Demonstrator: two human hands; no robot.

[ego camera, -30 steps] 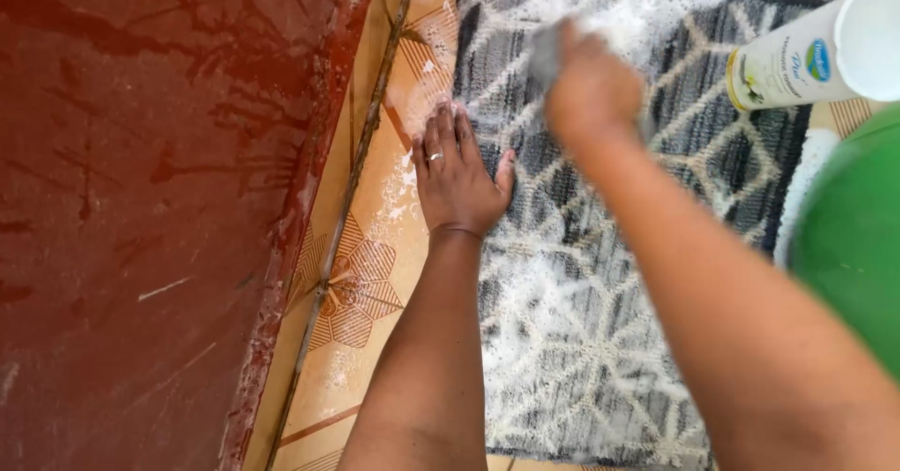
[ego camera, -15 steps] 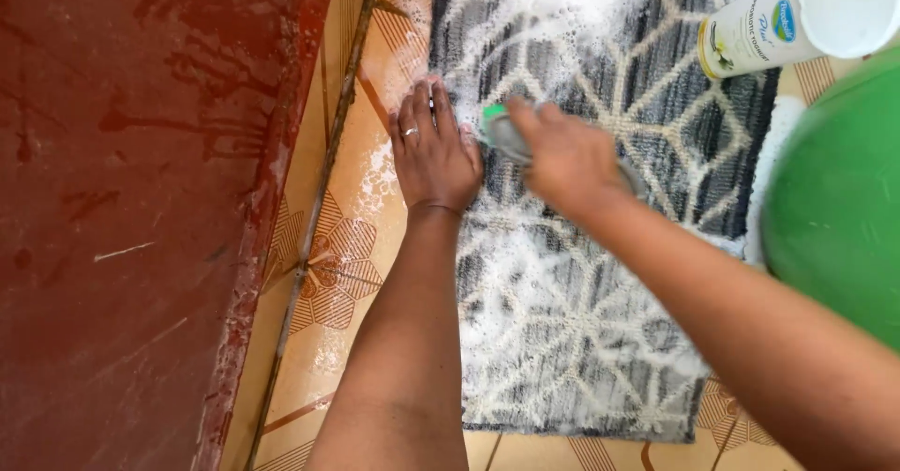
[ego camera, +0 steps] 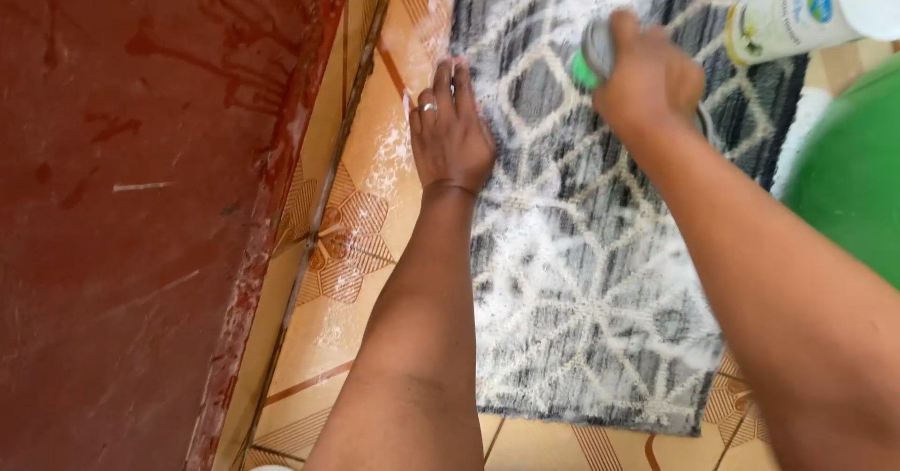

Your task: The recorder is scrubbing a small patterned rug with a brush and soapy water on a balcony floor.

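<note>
A grey mat [ego camera: 581,274] with a pale geometric pattern lies on the tiled floor, covered in white soap foam. My left hand [ego camera: 452,134], wearing a ring, presses flat on the mat's left edge with fingers spread. My right hand [ego camera: 647,77] is closed around a scrub brush [ego camera: 591,54] with a grey back and green bristles, held down on the foamy upper part of the mat.
A white bottle [ego camera: 797,12] lies on the mat's top right corner. A green basin [ego camera: 848,185] sits at the right edge. A dark red wall [ego camera: 141,199] runs along the left, with orange patterned floor tiles [ego camera: 347,246] between it and the mat.
My right hand has moved the brush up and to the right across the mat, away from my left hand. My left hand stays pressed on the mat's edge.
</note>
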